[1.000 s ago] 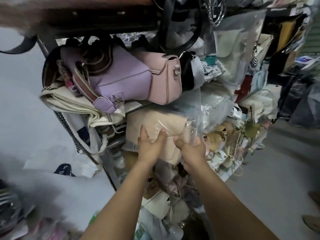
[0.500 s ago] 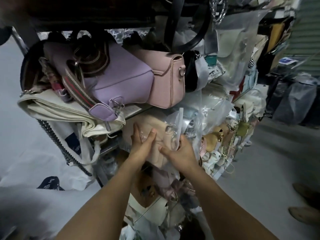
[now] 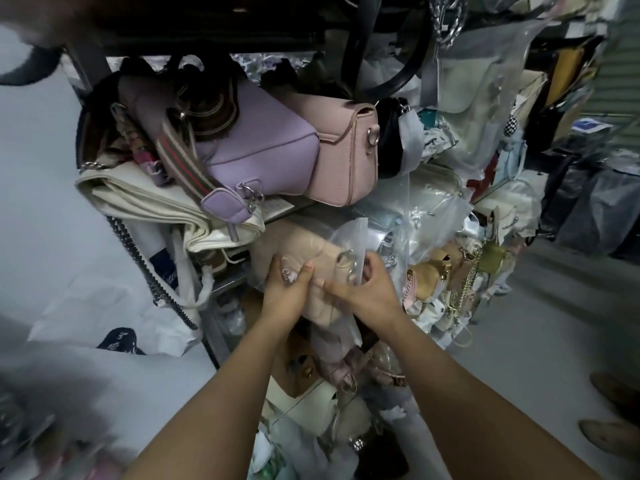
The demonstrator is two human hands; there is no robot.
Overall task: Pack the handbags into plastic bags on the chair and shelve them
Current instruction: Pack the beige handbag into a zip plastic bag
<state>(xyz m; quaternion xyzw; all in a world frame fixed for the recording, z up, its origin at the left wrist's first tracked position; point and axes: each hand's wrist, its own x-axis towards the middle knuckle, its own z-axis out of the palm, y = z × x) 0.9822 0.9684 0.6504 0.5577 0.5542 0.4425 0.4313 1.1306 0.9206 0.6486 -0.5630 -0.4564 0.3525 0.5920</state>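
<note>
From the head view, our left hand lies flat against the near face of the beige handbag, fingers straight and pressing, gripping nothing. Our right hand has its fingers curled round the loose mouth of the clear plastic bag that wraps the handbag, with the thumb laid on the bag's front. We judge this split makes sense: the flat hand gives the push and the pinching hand gathers the slack film so it does not catch on the way in.

The bagged handbag sits part-way into the middle tier of the shelf rack, with its near end out past the shelf front. It is directly beneath the lilac handbag and the pink handbag, which overhang the shelf edge above it.

Room is tight. A cream bag sags down at the left of the slot. Wrapped bags and the gold-chain bags crowd in just beside it on the right. More bags are packed below. The only free direction looks to be straight back. How deep the slot runs we cannot tell. The hanging lilac strap tab is near enough that it could snag.
</note>
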